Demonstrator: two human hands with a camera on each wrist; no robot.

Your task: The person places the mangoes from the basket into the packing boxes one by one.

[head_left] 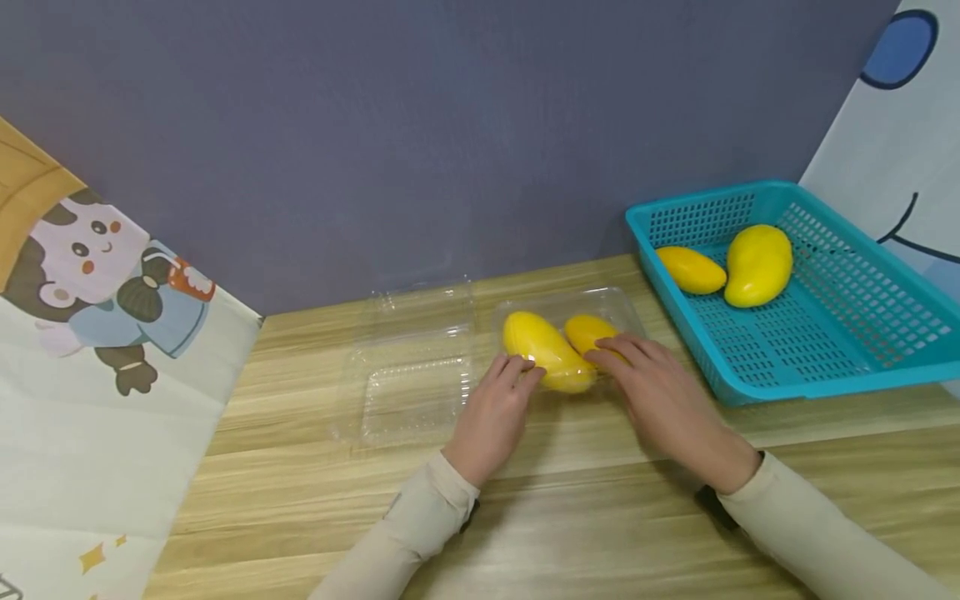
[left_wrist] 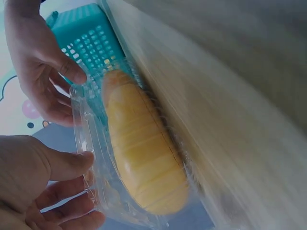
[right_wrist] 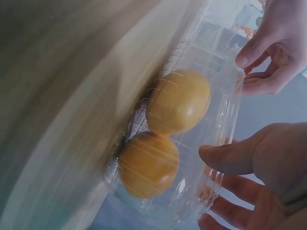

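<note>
A clear plastic box (head_left: 618,304) holds two yellow mangoes, a larger mango (head_left: 542,343) on the left and a smaller mango (head_left: 585,333) on the right. My left hand (head_left: 491,415) pinches the box's near edge at its left end. Towards the right end, my right hand (head_left: 660,400) grips the same edge, its fingers partly covering the smaller mango. In the left wrist view, the larger mango (left_wrist: 144,148) shows through the plastic, with both thumbs at the rim. Both mangoes lie side by side in the right wrist view. I cannot tell whether the lid is fastened.
Another clear plastic container (head_left: 416,392) lies on the wooden table (head_left: 300,492) left of the box. To the right stands a blue perforated basket (head_left: 825,387) with two mangoes (head_left: 757,265) in it. A dark wall (head_left: 450,150) rises behind the table.
</note>
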